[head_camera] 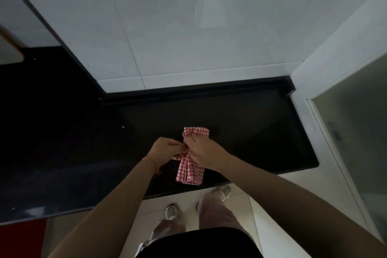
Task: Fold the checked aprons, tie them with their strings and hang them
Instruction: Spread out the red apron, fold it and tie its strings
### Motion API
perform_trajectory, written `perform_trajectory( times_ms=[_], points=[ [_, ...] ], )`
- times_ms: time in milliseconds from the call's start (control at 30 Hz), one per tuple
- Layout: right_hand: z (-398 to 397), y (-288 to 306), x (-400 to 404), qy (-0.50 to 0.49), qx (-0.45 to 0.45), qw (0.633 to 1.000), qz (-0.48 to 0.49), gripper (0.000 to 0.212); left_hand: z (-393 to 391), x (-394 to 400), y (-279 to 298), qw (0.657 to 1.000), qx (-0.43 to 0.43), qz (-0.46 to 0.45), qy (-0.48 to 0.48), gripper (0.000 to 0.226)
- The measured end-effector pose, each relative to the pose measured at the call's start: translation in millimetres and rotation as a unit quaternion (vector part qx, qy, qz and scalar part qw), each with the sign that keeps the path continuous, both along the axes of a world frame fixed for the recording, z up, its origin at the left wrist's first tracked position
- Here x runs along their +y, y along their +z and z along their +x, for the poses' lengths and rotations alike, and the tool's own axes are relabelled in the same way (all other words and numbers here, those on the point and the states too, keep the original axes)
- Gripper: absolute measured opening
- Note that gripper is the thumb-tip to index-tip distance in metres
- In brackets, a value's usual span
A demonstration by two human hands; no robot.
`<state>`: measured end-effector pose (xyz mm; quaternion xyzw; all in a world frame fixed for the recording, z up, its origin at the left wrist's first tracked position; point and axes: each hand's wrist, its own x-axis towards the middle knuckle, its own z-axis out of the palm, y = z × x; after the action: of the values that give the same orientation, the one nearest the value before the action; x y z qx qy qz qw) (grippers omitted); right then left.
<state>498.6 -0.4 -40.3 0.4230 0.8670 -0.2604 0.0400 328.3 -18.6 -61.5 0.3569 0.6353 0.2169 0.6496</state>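
Now red-checked apron folded narrow, pinched mid-length by both hands

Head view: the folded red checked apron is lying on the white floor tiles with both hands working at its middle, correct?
Not quite. The head view shows the apron on the black countertop, not the floor tiles. The rest holds: it is folded, and the left hand and right hand meet at its middle.

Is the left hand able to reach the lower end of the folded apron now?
Probably yes: the lower end of the apron lies uncovered on the counter, just beside the left hand.
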Motion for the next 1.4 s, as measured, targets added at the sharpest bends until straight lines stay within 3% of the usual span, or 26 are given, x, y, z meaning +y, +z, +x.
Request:
perform_trajectory(
  times_ms=[133, 267, 467, 733, 933, 1267, 1400],
  points=[
    [5, -6, 0, -0.005, 0.018, 1.0, -0.014, 0.02, 5, -4, 0, 0.999, -0.016, 0.015, 0.027, 0.007],
    [13, -3, 0, -0.067, 0.078, 0.994, -0.026, 0.003, 17, -3, 1, 0.998, -0.018, 0.042, 0.048, 0.008],
    [24, 6, 11, -0.164, 0.097, 0.979, -0.073, 0.014, 37, 15, 12, 0.991, 0.073, 0.108, 0.017, 0.014],
    [38, 12, 21, -0.251, 0.14, 0.947, -0.145, 0.017, 56, 37, 20, 0.978, 0.172, 0.106, -0.056, 0.014],
    [35, 11, 18, -0.277, 0.158, 0.944, -0.08, 0.011, 67, 39, 28, 0.977, 0.182, 0.104, -0.039, 0.014],
    [32, 5, 15, -0.295, 0.182, 0.935, -0.071, 0.007, 64, 30, 26, 0.971, 0.201, 0.125, 0.025, 0.006],
    [25, 2, 9, -0.323, 0.181, 0.928, -0.045, 0.009, 63, 28, 26, 0.971, 0.204, 0.126, -0.008, 0.01]
  ],
)
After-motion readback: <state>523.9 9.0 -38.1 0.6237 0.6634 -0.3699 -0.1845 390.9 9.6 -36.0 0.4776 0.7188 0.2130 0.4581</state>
